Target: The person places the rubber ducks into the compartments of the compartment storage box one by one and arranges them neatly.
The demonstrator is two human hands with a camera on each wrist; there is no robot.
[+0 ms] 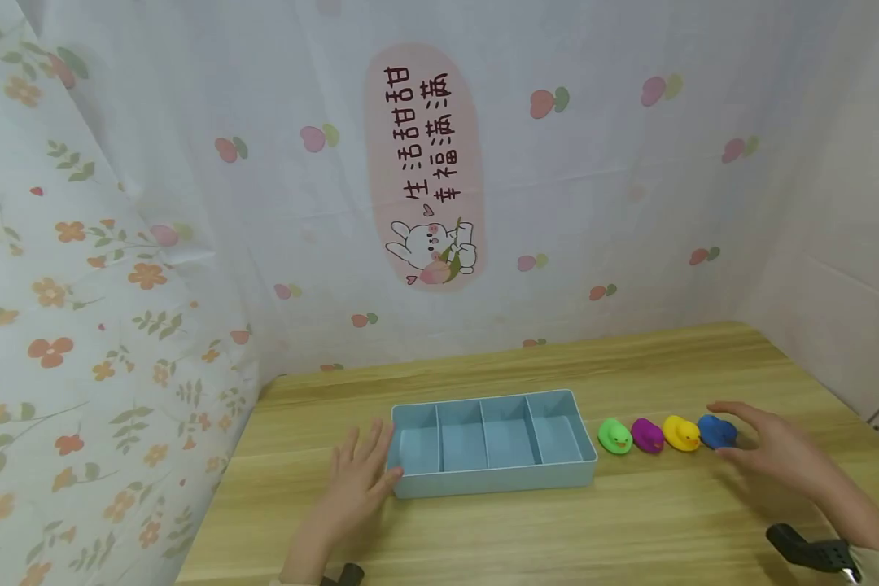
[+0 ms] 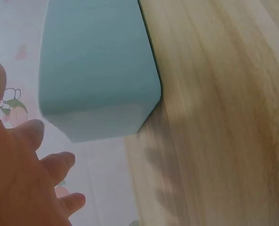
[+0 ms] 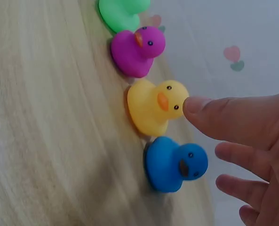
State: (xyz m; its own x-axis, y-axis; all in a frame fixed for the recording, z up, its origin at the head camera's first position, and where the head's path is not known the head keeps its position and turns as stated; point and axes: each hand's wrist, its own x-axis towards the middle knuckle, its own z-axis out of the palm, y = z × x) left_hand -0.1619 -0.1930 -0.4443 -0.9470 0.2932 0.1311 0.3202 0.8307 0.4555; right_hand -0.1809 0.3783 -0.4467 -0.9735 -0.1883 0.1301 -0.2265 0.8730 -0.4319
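A light blue tray with several compartments lies on the table. My left hand, fingers spread, is at the tray's left end; in the left wrist view its fingers extend beside the tray's end wall. To the right of the tray a row of rubber ducks runs across: green, purple, yellow and blue. My right hand is at the blue duck, thumb and fingers parted around its right side, holding nothing. In the right wrist view the thumb overlaps the yellow duck's head.
The wooden table ends at the back against a white printed curtain. Another floral curtain hangs along the left side. A black strap is around the right wrist.
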